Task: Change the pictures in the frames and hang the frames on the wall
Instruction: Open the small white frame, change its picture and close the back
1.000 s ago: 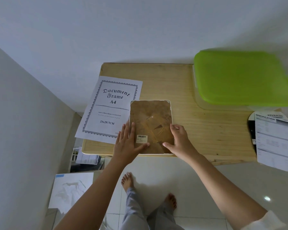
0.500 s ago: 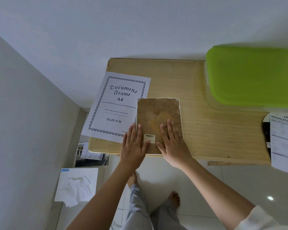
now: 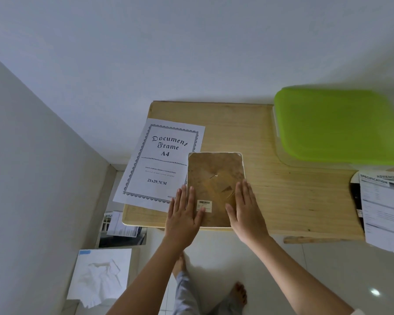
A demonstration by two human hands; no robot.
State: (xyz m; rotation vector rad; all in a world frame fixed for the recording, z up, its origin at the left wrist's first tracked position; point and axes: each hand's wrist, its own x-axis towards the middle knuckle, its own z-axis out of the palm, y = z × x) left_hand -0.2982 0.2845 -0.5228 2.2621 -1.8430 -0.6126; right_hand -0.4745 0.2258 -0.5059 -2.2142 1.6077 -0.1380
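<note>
Wooden tabletop [image 3: 282, 201]; green lid [image 3: 339, 123] at its 2 o'clock. A sheet [image 3: 162, 164] reading "Document Frame A4, 21x29.7CM" at 9 o'clock of the frame [image 3: 215, 173], which lies face down at the tabletop's 6 o'clock edge. "ADVANCED SPECIFICATION" paper [image 3: 384, 205] at 3 o'clock. Flat on frame back: left hand [image 3: 183, 217], right hand [image 3: 246, 210], fingers [image 3: 245, 189] straight, released. Left thumb touches barcode label [image 3: 204, 205].

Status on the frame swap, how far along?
Done: the Document Frame A4 sheet lies out on the table beside the face-down frame, seemingly removed. In hand: left hand and right hand rest flat on its backing. Left: nothing hung; the dark frame at the right edge sits under a specification sheet.
</note>
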